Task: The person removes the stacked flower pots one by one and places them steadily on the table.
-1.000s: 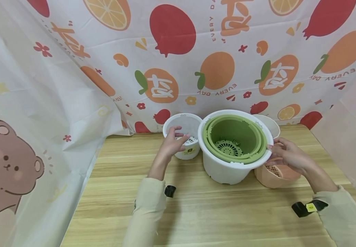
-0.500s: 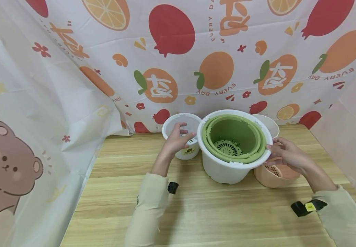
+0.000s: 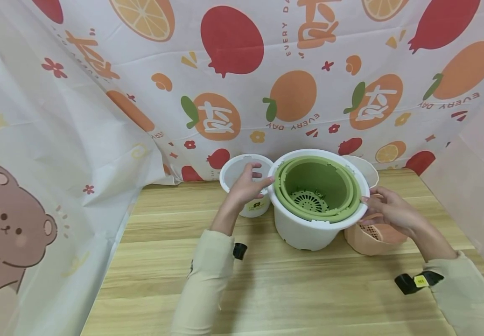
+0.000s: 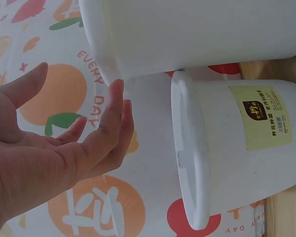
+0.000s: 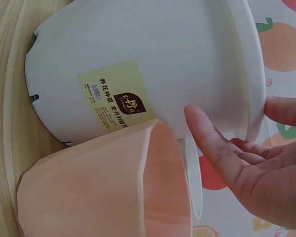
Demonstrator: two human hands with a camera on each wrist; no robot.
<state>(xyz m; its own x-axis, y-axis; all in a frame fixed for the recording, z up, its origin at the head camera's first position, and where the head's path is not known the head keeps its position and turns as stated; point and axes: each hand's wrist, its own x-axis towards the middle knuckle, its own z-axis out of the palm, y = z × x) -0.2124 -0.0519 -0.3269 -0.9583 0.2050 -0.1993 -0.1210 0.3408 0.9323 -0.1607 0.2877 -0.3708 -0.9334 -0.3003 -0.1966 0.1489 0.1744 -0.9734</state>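
Observation:
A large white flowerpot (image 3: 305, 233) stands at the back of the table with green flowerpots (image 3: 319, 179) nested inside it. My right hand (image 3: 393, 212) grips its right rim, thumb on the rim and fingers beneath it, as the right wrist view shows. On the other side, my left hand (image 3: 246, 186) is at the left rim with relaxed fingers; in the left wrist view a fingertip (image 4: 116, 89) meets or nearly meets the rim. Behind the left hand, partly hidden by it, stands a smaller white flowerpot (image 3: 255, 208) with a yellow label.
A peach-coloured flowerpot (image 3: 368, 242) with a perforated part inside stands to the right, under my right hand. Another pale pot (image 3: 368, 170) sits behind it, mostly hidden. Fruit-printed cloth (image 3: 292, 140) hangs right behind the pots. Wooden tabletop (image 3: 292, 289) lies in front.
My left hand has moved right, from over the small white flowerpot to the large pot's left rim. The right hand keeps its grip and the pots have not moved.

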